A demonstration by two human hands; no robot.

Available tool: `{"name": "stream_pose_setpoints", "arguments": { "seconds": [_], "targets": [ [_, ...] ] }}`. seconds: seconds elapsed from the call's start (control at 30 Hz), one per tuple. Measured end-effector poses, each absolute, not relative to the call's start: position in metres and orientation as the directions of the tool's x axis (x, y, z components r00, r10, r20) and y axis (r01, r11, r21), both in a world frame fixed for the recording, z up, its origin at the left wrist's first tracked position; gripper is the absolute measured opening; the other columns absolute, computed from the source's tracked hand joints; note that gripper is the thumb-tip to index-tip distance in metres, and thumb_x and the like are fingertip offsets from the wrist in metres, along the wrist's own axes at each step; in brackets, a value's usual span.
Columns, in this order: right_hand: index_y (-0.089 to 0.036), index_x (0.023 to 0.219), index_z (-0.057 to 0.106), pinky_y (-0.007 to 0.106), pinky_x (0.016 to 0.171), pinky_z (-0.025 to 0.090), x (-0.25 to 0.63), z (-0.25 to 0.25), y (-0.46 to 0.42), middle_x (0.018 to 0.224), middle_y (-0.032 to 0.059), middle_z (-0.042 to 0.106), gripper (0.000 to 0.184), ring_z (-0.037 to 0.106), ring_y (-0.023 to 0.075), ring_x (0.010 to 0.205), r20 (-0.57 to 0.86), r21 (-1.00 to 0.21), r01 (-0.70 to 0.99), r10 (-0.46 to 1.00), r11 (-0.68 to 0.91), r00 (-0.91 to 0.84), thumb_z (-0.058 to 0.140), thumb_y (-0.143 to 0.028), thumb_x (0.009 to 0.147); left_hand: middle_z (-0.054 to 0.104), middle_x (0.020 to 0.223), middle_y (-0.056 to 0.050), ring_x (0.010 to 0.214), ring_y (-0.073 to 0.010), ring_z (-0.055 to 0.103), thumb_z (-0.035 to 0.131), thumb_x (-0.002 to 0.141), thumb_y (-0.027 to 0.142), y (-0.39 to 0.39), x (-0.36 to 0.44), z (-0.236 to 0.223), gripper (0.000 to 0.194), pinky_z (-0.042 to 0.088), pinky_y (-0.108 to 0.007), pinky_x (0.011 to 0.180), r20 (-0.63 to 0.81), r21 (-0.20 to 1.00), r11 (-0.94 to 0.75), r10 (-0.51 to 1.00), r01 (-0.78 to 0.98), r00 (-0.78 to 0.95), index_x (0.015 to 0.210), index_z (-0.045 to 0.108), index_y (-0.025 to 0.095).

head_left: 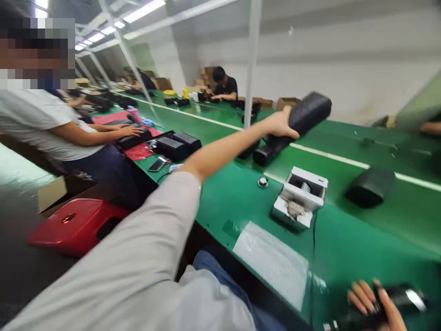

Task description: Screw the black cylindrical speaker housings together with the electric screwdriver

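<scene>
My left hand [283, 125] reaches far out over the bench, its fingers wrapped round a long black box-shaped unit [312, 110] tilted in the air. Below and behind it, another black unit [262, 155] lies on the green surface. At the lower right my right hand [375, 301] is closed on a dark glossy device [401, 296], which is blurred and partly cut off by the frame edge. Between the two hands stands a white open box [305, 195] with small parts in it, near a small round silver and black part [262, 182].
A clear plastic bag [272, 262] lies along the bench's near edge. A dark block-like unit [370, 186] sits to the right. On the left are a co-worker [79, 124], black units [177, 146], a phone [159, 163] and a red stool [76, 225]. A white post [252, 64] rises mid-bench.
</scene>
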State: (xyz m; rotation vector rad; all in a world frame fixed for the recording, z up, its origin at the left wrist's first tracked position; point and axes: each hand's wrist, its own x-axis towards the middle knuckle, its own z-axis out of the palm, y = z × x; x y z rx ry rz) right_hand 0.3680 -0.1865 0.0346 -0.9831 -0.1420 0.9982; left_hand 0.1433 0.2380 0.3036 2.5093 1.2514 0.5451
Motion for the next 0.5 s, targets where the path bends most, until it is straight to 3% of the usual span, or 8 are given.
{"name": "stream_pose_setpoints", "arguments": {
  "seconds": [0.03, 0.13, 0.17, 0.2, 0.27, 0.3, 0.4, 0.5],
  "targets": [
    [-0.02, 0.099, 0.052, 0.013, 0.042, 0.036, 0.355, 0.041, -0.192, 0.072, -0.0076, 0.036, 0.08, 0.034, 0.0038, 0.053, -0.299, -0.778, -0.603, 0.738, 0.178, 0.604, 0.108, -0.031, 0.042, 0.067, 0.15, -0.02, 0.15, -0.04, 0.066, 0.075, 0.091, 0.045, 0.22, 0.127, 0.304, 0.096, 0.054, -0.045, 0.114, 0.288, 0.323, -0.677, 0.736, 0.661, 0.613, 0.162, 0.036, -0.006],
    [-0.024, 0.117, 0.056, 0.016, 0.043, 0.035, 0.329, 0.063, -0.196, 0.078, -0.006, 0.048, 0.087, 0.033, 0.0041, 0.05, -0.256, -0.83, -0.527, 0.717, 0.181, 0.649, 0.106, -0.045, 0.049, 0.064, 0.127, -0.008, 0.141, -0.0469, 0.066, 0.003, 0.095, 0.048, 0.15, 0.084, 0.289, 0.092, 0.056, -0.055, 0.092, 0.339, 0.162, -0.699, 0.703, 0.697, 0.626, 0.145, 0.033, -0.024],
    [-0.024, 0.121, 0.056, 0.018, 0.043, 0.036, 0.325, 0.07, -0.196, 0.079, -0.0052, 0.052, 0.09, 0.035, 0.005, 0.05, -0.237, -0.852, -0.497, 0.723, 0.166, 0.649, 0.106, -0.049, 0.051, 0.064, 0.129, -0.007, 0.141, -0.0466, 0.068, 0.008, 0.096, 0.05, 0.122, 0.072, 0.279, 0.092, 0.057, -0.056, 0.093, 0.25, 0.139, -0.696, 0.713, 0.704, 0.655, 0.151, 0.036, -0.018],
    [-0.024, 0.124, 0.056, 0.019, 0.043, 0.036, 0.323, 0.076, -0.197, 0.081, -0.0044, 0.056, 0.093, 0.036, 0.0057, 0.049, -0.21, -0.876, -0.456, 0.727, 0.156, 0.654, 0.106, -0.052, 0.051, 0.065, 0.134, -0.007, 0.141, -0.046, 0.07, 0.028, 0.098, 0.056, 0.095, 0.062, 0.268, 0.089, 0.058, -0.055, 0.098, 0.142, 0.136, -0.737, 0.676, 0.662, 0.723, 0.159, 0.037, -0.009],
    [-0.022, 0.129, 0.054, 0.022, 0.045, 0.039, 0.318, 0.086, -0.203, 0.085, -0.0021, 0.062, 0.097, 0.041, 0.0076, 0.049, -0.172, -0.918, -0.378, 0.742, 0.117, 0.648, 0.106, -0.058, 0.055, 0.066, 0.149, -0.01, 0.136, -0.0436, 0.075, 0.074, 0.083, 0.052, 0.042, 0.048, 0.238, 0.103, 0.061, -0.051, 0.105, -0.049, 0.172, -0.846, 0.504, 0.505, 0.862, 0.171, 0.035, 0.013],
    [-0.02, 0.13, 0.054, 0.023, 0.045, 0.041, 0.315, 0.089, -0.208, 0.086, -0.0007, 0.064, 0.098, 0.043, 0.0084, 0.049, -0.158, -0.937, -0.338, 0.749, 0.092, 0.643, 0.106, -0.06, 0.057, 0.066, 0.153, -0.014, 0.133, -0.0434, 0.076, 0.084, 0.077, 0.046, 0.021, 0.046, 0.221, 0.113, 0.063, -0.049, 0.105, -0.141, 0.181, -0.889, 0.4, 0.421, 0.905, 0.174, 0.033, 0.019],
    [-0.016, 0.131, 0.055, 0.022, 0.045, 0.043, 0.305, 0.09, -0.22, 0.08, 0.0, 0.063, 0.096, 0.048, 0.0102, 0.05, -0.143, -0.974, -0.225, 0.763, 0.003, 0.63, 0.105, -0.063, 0.064, 0.068, 0.148, -0.021, 0.124, -0.0442, 0.076, 0.088, 0.074, 0.039, -0.014, 0.058, 0.175, 0.121, 0.063, -0.051, 0.101, -0.279, 0.107, -0.957, 0.232, 0.27, 0.932, 0.177, 0.028, 0.018],
    [-0.012, 0.133, 0.057, 0.019, 0.046, 0.045, 0.296, 0.081, -0.224, 0.076, -0.0018, 0.06, 0.091, 0.051, 0.0097, 0.051, -0.167, -0.984, -0.15, 0.773, -0.095, 0.612, 0.103, -0.062, 0.072, 0.067, 0.145, -0.024, 0.122, -0.0456, 0.076, 0.086, 0.077, 0.036, -0.014, 0.078, 0.149, 0.117, 0.061, -0.052, 0.1, -0.268, 0.024, -0.981, 0.177, 0.19, 0.947, 0.177, 0.03, 0.013]
  ]
}}
